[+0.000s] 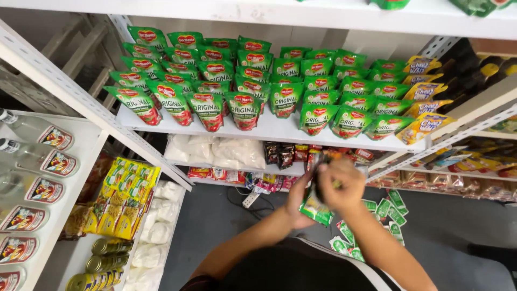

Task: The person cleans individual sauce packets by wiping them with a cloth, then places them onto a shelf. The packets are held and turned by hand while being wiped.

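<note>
Both hands are meeting below the shelf [269, 129]. The left hand [299, 196] is cupping a green pouch [316, 207] from beneath; the right hand [341, 186] is gripping its top. More pouches [385, 213] are lying on the floor just right of them.

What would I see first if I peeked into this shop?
Rows of green sauce pouches fill the white shelf straight ahead, with yellow pouches at its right end. Below, the left hand and right hand hold a small green packet together, above more green packets scattered on the grey floor. Clear bottles line the left shelf.
</note>
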